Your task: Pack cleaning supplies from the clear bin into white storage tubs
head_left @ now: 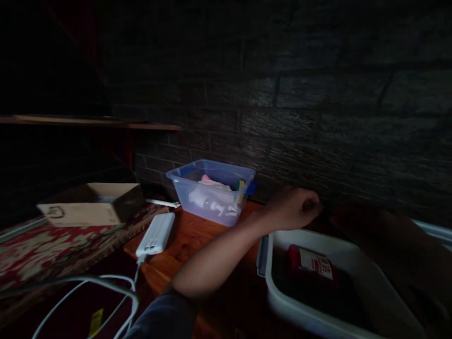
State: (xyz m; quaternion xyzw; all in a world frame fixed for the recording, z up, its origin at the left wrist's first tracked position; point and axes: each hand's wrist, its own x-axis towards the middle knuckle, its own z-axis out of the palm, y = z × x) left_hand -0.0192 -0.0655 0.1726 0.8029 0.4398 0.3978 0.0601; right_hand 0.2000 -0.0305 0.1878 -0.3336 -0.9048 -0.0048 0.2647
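Above the far edge of a white plastic bin [310, 320], my left hand [294, 207] is curled closed. Whatever its fingers may hold is too dark to make out. My right hand [356, 226] reaches in from the right, over the bin's far right side and close to the left hand; shadow and blur hide its fingers. Inside the bin lies a red packet [312, 266] with a white printed label, below both hands and apart from them. A dark clip handle [262, 256] sits on the bin's left side.
A clear bluish tub [212, 197] with white items stands on the wooden table [190, 235]. Left of it lie a white power bank [156, 233] with a white cable [132, 294] and an open cardboard box [83, 214] on patterned cloth. A dark brick wall [264, 94] rises behind.
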